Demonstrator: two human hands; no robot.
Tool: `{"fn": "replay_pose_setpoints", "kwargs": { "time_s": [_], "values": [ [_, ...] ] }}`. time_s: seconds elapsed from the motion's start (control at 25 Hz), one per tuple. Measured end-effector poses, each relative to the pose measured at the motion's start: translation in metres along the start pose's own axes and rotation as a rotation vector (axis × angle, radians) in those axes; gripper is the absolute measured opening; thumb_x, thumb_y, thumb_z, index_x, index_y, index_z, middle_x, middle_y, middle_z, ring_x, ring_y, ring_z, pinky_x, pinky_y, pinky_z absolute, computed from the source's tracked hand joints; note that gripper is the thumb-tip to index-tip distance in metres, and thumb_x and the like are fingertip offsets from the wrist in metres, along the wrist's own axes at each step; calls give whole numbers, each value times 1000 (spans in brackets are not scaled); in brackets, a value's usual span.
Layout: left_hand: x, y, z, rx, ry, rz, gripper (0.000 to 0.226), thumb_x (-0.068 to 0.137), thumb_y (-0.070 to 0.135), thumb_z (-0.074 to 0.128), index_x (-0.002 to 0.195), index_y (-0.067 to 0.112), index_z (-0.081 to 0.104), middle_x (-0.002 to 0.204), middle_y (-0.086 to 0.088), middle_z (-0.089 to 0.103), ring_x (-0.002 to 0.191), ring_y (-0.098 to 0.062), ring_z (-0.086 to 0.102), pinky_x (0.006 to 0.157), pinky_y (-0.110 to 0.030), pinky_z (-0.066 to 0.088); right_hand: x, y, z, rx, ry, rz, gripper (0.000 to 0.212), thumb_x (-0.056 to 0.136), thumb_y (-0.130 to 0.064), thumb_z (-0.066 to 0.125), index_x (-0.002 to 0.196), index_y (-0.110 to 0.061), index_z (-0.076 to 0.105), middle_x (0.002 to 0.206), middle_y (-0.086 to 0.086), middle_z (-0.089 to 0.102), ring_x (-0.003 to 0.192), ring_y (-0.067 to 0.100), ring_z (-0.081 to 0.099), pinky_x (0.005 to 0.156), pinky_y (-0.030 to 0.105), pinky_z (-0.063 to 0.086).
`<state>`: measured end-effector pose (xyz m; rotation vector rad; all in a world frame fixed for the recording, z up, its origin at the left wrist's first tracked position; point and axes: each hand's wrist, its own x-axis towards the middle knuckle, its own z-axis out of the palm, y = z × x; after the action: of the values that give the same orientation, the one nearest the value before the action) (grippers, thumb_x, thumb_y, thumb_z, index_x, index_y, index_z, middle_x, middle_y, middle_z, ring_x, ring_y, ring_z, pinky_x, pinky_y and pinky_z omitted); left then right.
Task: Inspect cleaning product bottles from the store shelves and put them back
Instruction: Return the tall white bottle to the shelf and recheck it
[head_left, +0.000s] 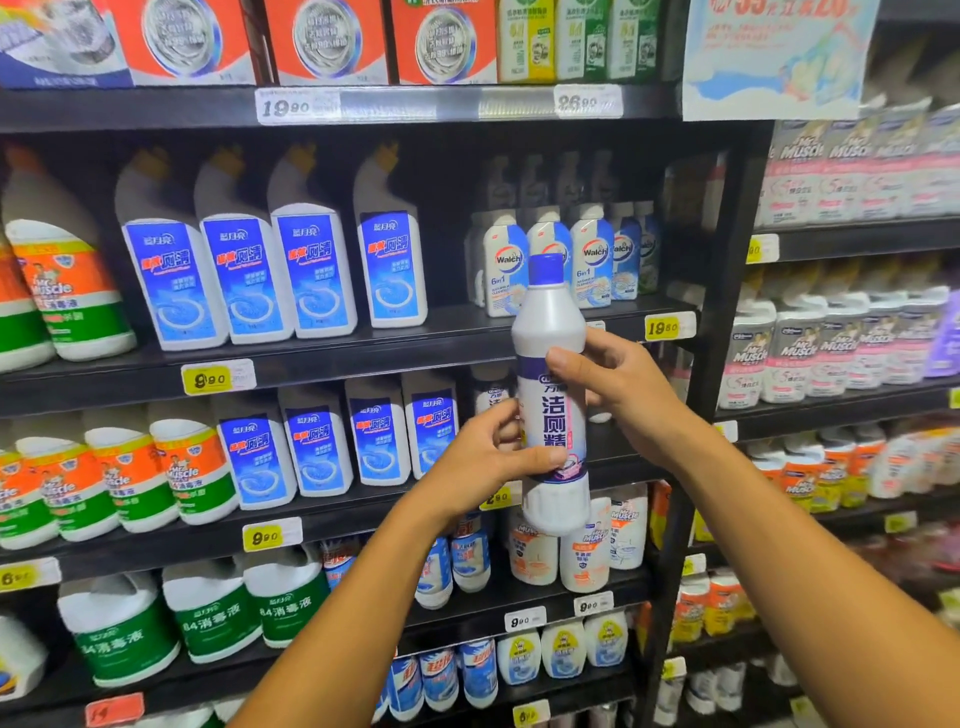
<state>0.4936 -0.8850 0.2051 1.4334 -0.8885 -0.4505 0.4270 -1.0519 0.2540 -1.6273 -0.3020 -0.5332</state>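
— Right, edges and room first?
— Black shelves (332, 364) across the whole view, stocked nearly edge to edge. Dark gap on the middle shelf between the blue-label bottles (311, 270) and the Walch bottles (592, 260). Black upright post (727, 291) just right of the hands, splitting this bay from the next. Open air in front of the shelf fronts, where both forearms reach in from the lower edge.

— And the white bottle?
— White bottle (553, 395) held out in front of the shelves, clear of the stock. Long axis upright, with a slight tilt. Blue cap (546, 270) pointing up, overlapping the Walch row behind; base hanging in front of the lower shelf's front edge. Label with large blue characters facing the camera.

— Grip?
— Left hand (488, 457) curled round the lower half from the left, thumb across the front near the label's bottom. Right hand (618, 395) pinching the upper body from the right, thumb on the front just above the label, fingers wrapped behind. Bottle between the two palms, cap and shoulder standing clear above the right hand, base showing below the left.

— Anything else near?
— Yellow price tags (210, 379) along the shelf fronts.
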Motion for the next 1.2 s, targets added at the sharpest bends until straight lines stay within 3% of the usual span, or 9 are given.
{"fn": "replay_pose_setpoints", "kwargs": {
  "time_s": [0.16, 0.32, 0.56, 0.72, 0.88, 1.04, 1.12, 1.2],
  "values": [
    [7, -19, 13, -16, -65, -82, 41, 89, 13, 68, 128, 20, 56, 120, -1, 71, 112, -16, 67, 89, -30, 55, -11, 22, -17, -24, 62, 60, 25, 81, -33, 75, 102, -20, 73, 90, -3, 77, 79, 8, 72, 62, 18, 54],
    [23, -43, 35, 0, -28, -130, 38, 88, 10, 69, 125, 17, 59, 120, -4, 71, 111, -19, 68, 88, -30, 55, -20, 56, -45, 21, 97, 121, 33, 77, -29, 74, 104, -10, 71, 88, -1, 77, 78, 8, 71, 63, 18, 53],
    [65, -79, 81, 28, -63, -315, 38, 91, 12, 68, 127, 18, 58, 116, -2, 73, 110, -19, 68, 98, -37, 54, -28, 107, -110, 71, 64, 247, 28, 78, -29, 73, 101, -13, 73, 87, 2, 78, 76, 11, 74, 62, 19, 54],
    [100, -95, 112, 82, -37, -393, 33, 93, 21, 65, 125, 23, 56, 116, 2, 73, 102, -10, 70, 82, -27, 55, -19, 136, -154, 78, 67, 329, 32, 76, -37, 74, 97, -13, 75, 89, 9, 77, 77, 17, 73, 65, 25, 56],
    [119, -106, 120, 130, 127, -415, 36, 93, 23, 65, 128, 21, 53, 118, -5, 70, 107, -17, 67, 86, -35, 54, 3, 161, -184, 22, 80, 403, 38, 81, -42, 72, 97, -8, 72, 86, 9, 77, 75, 20, 73, 64, 26, 56],
    [123, -114, 110, 130, 300, -434, 31, 94, 21, 65, 124, 20, 55, 102, 9, 72, 98, -8, 66, 79, -27, 52, 43, 181, -198, 26, 151, 418, 21, 94, -30, 66, 95, -9, 69, 83, 4, 75, 67, 8, 71, 57, 18, 52],
    [123, -119, 99, 135, 427, -431, 26, 93, 17, 65, 118, 18, 58, 93, 7, 72, 93, -10, 65, 80, -28, 50, 63, 186, -200, 32, 152, 392, 19, 95, -28, 64, 102, -11, 66, 88, 2, 74, 68, 5, 70, 56, 15, 52],
    [123, -122, 84, 164, 568, -418, 24, 93, 12, 64, 116, 14, 60, 90, 7, 70, 87, -9, 63, 75, -20, 49, 80, 190, -200, 31, 181, 360, 16, 95, -26, 65, 100, -11, 63, 90, 2, 71, 67, 0, 69, 56, 13, 51]
  ]
}}
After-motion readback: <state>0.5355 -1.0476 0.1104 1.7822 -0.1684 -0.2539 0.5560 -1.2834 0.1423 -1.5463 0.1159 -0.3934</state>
